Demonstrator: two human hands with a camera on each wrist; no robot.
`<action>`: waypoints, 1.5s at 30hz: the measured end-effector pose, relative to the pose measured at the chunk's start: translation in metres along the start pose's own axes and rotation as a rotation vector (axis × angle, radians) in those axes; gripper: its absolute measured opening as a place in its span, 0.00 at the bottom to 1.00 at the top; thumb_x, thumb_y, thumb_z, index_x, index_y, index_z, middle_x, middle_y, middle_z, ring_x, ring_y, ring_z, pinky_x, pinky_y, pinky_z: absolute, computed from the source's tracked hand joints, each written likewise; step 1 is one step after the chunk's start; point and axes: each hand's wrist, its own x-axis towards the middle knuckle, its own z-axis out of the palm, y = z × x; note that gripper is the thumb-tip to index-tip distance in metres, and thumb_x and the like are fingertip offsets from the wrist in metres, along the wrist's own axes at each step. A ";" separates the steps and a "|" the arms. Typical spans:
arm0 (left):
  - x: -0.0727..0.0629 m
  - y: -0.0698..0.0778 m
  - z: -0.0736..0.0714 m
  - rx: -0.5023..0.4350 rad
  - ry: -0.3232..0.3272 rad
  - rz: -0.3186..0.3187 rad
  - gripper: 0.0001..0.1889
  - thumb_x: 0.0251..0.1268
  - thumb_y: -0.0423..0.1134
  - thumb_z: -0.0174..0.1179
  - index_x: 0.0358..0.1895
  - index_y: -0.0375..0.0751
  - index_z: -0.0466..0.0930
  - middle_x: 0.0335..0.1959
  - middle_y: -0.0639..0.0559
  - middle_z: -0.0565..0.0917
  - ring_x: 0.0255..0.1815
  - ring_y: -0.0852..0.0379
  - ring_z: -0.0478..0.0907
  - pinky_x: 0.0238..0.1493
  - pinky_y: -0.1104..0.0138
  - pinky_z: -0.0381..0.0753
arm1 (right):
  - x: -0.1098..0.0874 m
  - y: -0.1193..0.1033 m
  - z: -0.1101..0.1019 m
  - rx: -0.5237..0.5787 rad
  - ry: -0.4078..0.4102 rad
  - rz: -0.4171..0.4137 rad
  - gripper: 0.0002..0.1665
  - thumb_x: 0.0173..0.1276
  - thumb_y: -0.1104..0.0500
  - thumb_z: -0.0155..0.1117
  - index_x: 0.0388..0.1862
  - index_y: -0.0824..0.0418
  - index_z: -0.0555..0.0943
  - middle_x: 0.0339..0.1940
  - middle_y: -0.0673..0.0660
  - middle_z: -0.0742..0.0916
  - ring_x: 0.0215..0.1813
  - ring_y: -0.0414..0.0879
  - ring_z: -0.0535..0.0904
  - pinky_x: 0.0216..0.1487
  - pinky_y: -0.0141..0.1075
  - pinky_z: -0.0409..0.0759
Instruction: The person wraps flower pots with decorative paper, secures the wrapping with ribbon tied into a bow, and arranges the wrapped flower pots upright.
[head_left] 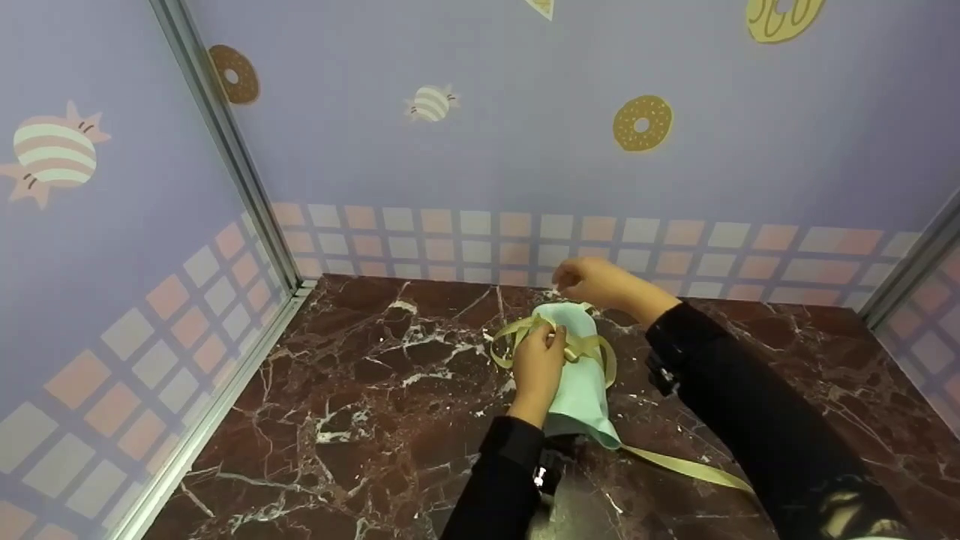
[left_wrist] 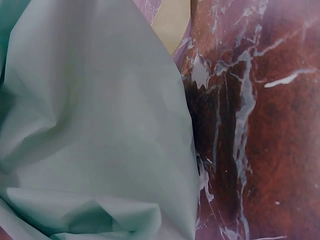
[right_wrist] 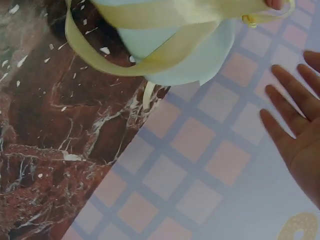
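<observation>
A light mint-green wrapped bundle (head_left: 577, 394), seemingly paper, lies on the marbled surface, its near end flared and folded. Yellow ribbon (head_left: 606, 356) loops around its middle. My left hand (head_left: 536, 367) pinches the ribbon over the bundle's left side; a fingertip on the ribbon shows at the top of the right wrist view. Past the bundle's far end, my right hand (head_left: 596, 283) is raised, holding nothing. Its fingers (right_wrist: 290, 97) are spread apart in the right wrist view. The left wrist view is mostly filled by the creased green wrap (left_wrist: 110, 125).
A yellow ribbon tail (head_left: 690, 466) runs from the bundle's near end toward the right sleeve. Dark red marbled tabletop (head_left: 390, 450) surrounds the bundle. A purple back wall (head_left: 510, 165) with checks and doughnut pictures stands close behind, and a side wall (head_left: 97, 300) is at left.
</observation>
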 end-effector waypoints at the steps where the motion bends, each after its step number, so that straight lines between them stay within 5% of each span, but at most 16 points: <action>1: 0.000 0.000 0.000 0.002 -0.001 0.000 0.15 0.74 0.44 0.55 0.24 0.48 0.71 0.13 0.60 0.72 0.15 0.64 0.69 0.19 0.70 0.62 | -0.002 0.002 0.001 0.013 0.005 -0.014 0.15 0.69 0.65 0.56 0.52 0.69 0.79 0.47 0.63 0.84 0.51 0.57 0.79 0.52 0.50 0.78; 8: 0.003 0.000 0.001 0.038 0.018 0.004 0.14 0.73 0.45 0.55 0.25 0.48 0.72 0.13 0.61 0.73 0.15 0.65 0.69 0.18 0.70 0.64 | -0.017 0.015 0.010 0.149 -0.092 -0.005 0.07 0.64 0.71 0.56 0.39 0.70 0.80 0.39 0.62 0.84 0.45 0.57 0.79 0.48 0.44 0.79; 16: 0.002 -0.001 0.003 0.049 -0.005 -0.016 0.13 0.75 0.44 0.53 0.29 0.48 0.70 0.14 0.60 0.72 0.16 0.63 0.69 0.20 0.69 0.63 | -0.027 0.026 0.025 0.238 -0.182 0.020 0.07 0.67 0.63 0.56 0.36 0.63 0.81 0.35 0.54 0.82 0.39 0.55 0.75 0.41 0.42 0.75; 22: 0.000 -0.001 0.002 0.080 -0.028 -0.012 0.13 0.76 0.46 0.51 0.29 0.48 0.69 0.16 0.59 0.71 0.17 0.62 0.67 0.21 0.69 0.61 | -0.031 0.032 0.034 0.291 -0.154 0.004 0.14 0.68 0.60 0.54 0.37 0.65 0.86 0.40 0.56 0.87 0.43 0.51 0.80 0.52 0.52 0.76; 29: -0.001 -0.002 0.002 0.092 -0.032 0.015 0.15 0.76 0.48 0.50 0.28 0.49 0.69 0.16 0.59 0.69 0.16 0.62 0.64 0.21 0.69 0.59 | -0.034 0.030 0.034 0.243 -0.127 0.060 0.16 0.68 0.56 0.54 0.35 0.63 0.88 0.37 0.54 0.86 0.34 0.50 0.75 0.43 0.42 0.75; 34: -0.001 -0.004 -0.001 0.044 -0.031 0.013 0.15 0.76 0.48 0.51 0.28 0.47 0.68 0.18 0.57 0.69 0.18 0.61 0.64 0.23 0.70 0.61 | -0.038 0.030 0.040 0.302 -0.048 0.129 0.16 0.67 0.51 0.58 0.36 0.58 0.90 0.45 0.54 0.87 0.46 0.50 0.80 0.57 0.50 0.75; 38: -0.003 -0.005 -0.004 -0.096 -0.053 -0.029 0.10 0.74 0.47 0.54 0.40 0.46 0.80 0.31 0.57 0.79 0.26 0.64 0.74 0.28 0.70 0.74 | -0.040 0.033 0.050 0.461 0.065 0.158 0.15 0.67 0.53 0.61 0.38 0.61 0.89 0.48 0.57 0.87 0.54 0.53 0.80 0.60 0.50 0.74; 41: -0.004 -0.006 -0.005 -0.191 -0.059 -0.048 0.10 0.73 0.44 0.56 0.51 0.46 0.81 0.42 0.55 0.81 0.33 0.62 0.79 0.34 0.68 0.80 | -0.043 0.035 0.055 0.588 0.146 0.168 0.15 0.69 0.57 0.59 0.42 0.64 0.88 0.49 0.59 0.86 0.54 0.53 0.80 0.57 0.48 0.76; 45: -0.004 -0.005 -0.003 -0.189 -0.024 0.002 0.05 0.67 0.37 0.58 0.44 0.45 0.80 0.44 0.52 0.78 0.35 0.60 0.79 0.35 0.67 0.81 | -0.046 0.036 0.056 0.682 0.233 0.178 0.16 0.70 0.58 0.57 0.46 0.65 0.87 0.47 0.57 0.86 0.46 0.50 0.79 0.51 0.46 0.77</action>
